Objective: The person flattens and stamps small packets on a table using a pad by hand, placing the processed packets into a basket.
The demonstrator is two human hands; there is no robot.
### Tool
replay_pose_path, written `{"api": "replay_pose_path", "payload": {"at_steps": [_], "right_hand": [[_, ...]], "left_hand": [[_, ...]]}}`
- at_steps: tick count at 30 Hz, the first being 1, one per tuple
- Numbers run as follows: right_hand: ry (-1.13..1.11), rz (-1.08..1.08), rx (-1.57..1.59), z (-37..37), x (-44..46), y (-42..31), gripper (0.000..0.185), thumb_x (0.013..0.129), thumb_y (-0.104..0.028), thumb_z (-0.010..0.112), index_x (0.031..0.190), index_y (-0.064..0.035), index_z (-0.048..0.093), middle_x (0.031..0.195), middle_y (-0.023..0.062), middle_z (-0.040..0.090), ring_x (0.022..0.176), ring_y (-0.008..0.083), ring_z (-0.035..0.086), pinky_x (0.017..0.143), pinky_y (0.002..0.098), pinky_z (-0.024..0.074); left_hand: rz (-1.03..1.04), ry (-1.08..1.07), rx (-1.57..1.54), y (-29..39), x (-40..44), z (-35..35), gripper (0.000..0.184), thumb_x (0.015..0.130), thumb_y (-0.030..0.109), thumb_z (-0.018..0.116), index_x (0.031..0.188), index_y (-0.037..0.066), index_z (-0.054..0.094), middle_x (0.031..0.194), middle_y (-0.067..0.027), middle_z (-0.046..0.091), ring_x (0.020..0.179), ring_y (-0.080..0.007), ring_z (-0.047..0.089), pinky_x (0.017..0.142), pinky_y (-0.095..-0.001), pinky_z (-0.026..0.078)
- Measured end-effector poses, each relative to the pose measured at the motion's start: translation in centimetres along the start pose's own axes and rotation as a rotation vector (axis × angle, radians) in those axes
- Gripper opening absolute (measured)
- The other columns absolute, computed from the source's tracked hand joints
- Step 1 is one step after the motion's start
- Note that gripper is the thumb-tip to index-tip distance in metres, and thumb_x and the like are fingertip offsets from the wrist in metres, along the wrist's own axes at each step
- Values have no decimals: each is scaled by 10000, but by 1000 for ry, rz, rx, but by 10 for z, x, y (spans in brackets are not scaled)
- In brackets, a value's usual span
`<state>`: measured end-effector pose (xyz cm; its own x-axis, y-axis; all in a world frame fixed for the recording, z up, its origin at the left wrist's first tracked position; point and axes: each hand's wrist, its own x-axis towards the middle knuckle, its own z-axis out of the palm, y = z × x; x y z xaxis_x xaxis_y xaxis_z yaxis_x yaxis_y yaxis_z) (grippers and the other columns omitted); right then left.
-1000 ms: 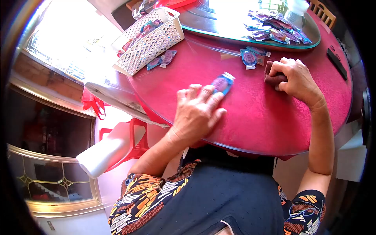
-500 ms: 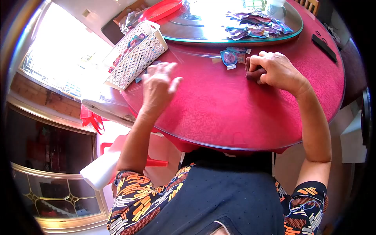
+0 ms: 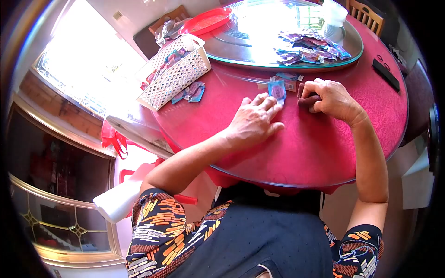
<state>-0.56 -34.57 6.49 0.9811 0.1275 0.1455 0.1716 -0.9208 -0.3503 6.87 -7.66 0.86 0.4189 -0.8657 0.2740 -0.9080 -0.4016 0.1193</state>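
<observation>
My left hand (image 3: 256, 119) is over the red tabletop with its fingers spread, the fingertips at the lower end of a blue and purple packet (image 3: 277, 91). Further packets (image 3: 289, 84) lie just behind and to the right of that one. My right hand (image 3: 330, 98) is closed round a dark maroon, soft-looking piece (image 3: 308, 100), which rests at the table surface right of the packets. Several small packets (image 3: 189, 92) lie against the near side of a white perforated basket (image 3: 178, 74), which holds more colourful packets.
A glass turntable (image 3: 241, 59) carries a pile of packets (image 3: 311, 47) and a white container (image 3: 334, 13). A red tray (image 3: 207, 22) is at the back left. A black flat object (image 3: 385, 74) lies at the right. A red stool (image 3: 186, 199) stands below left.
My left hand swung left to the packets beside the basket, leaving its packet there, and is now back at the packets in the middle. My right hand keeps hold of the maroon piece.
</observation>
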Motion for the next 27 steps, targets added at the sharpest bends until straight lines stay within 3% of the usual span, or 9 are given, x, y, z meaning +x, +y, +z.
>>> {"api": "replay_pose_path", "payload": {"at_steps": [4, 5, 6, 8, 11, 16, 20, 22, 27], "right_hand": [[185, -219, -40, 8, 4, 3, 240, 786, -70, 772, 1017, -135, 768, 1015, 102, 755, 970, 327, 724, 863, 442, 571], [258, -347, 143, 12, 5, -6, 244, 778, -34, 755, 995, -143, 779, 963, 90, 743, 902, 319, 723, 815, 440, 575], [216, -425, 334, 15, 5, -17, 262, 779, -41, 771, 1007, -170, 785, 943, 74, 735, 894, 312, 717, 811, 438, 571], [74, -523, 285, 26, 1, -34, 224, 784, -83, 810, 978, -190, 779, 906, 54, 708, 883, 298, 700, 819, 434, 553], [22, -470, 108, 35, 0, -41, 144, 808, -173, 835, 930, -210, 767, 893, 34, 653, 883, 278, 656, 846, 430, 485], [306, -348, -332, 35, 6, -21, 119, 853, -140, 765, 930, -230, 774, 919, 41, 670, 866, 258, 646, 805, 430, 457], [268, -572, 113, 38, 5, -48, 153, 859, -190, 777, 1000, -249, 791, 928, 23, 648, 910, 248, 655, 832, 431, 468], [209, -579, -45, 53, 3, -53, 161, 865, -244, 764, 1020, -263, 801, 959, 33, 634, 939, 261, 657, 858, 434, 478], [243, -453, -144, 51, 13, -41, 156, 889, -200, 732, 1026, -234, 800, 954, 58, 657, 944, 275, 665, 853, 442, 462]], "left_hand": [[145, 66, -118, 16, -39, -3, 451, 967, 334, 742, 1342, 91, 686, 1381, -114, 646, 1334, -324, 595, 1073, -491, 447], [176, 83, -125, 20, -48, -2, 468, 961, 345, 750, 1351, 93, 684, 1391, -111, 643, 1345, -323, 594, 1079, -490, 444], [205, 100, -135, 23, -56, -2, 486, 956, 355, 758, 1359, 95, 682, 1401, -109, 641, 1355, -323, 594, 1086, -490, 441], [194, 88, -134, 32, -68, -5, 525, 951, 370, 763, 1388, 93, 674, 1435, -117, 629, 1379, -333, 576, 1103, -505, 428], [160, 99, -97, 38, -78, -5, 528, 954, 372, 761, 1395, 98, 671, 1463, -126, 616, 1393, -345, 550, 1099, -519, 425], [148, 129, -106, 38, -80, -2, 534, 951, 376, 765, 1400, 106, 667, 1479, -120, 608, 1393, -354, 540, 1097, -525, 422], [139, 132, -118, 39, -81, -4, 536, 943, 391, 771, 1386, 103, 682, 1478, -108, 606, 1390, -346, 537, 1094, -519, 421], [141, 108, -121, 40, -80, -8, 527, 947, 396, 766, 1377, 100, 691, 1486, -107, 608, 1383, -349, 540, 1097, -515, 417], [127, 120, -114, 41, -78, -7, 533, 945, 402, 766, 1377, 99, 691, 1489, -111, 618, 1366, -356, 551, 1099, -514, 416]]}}
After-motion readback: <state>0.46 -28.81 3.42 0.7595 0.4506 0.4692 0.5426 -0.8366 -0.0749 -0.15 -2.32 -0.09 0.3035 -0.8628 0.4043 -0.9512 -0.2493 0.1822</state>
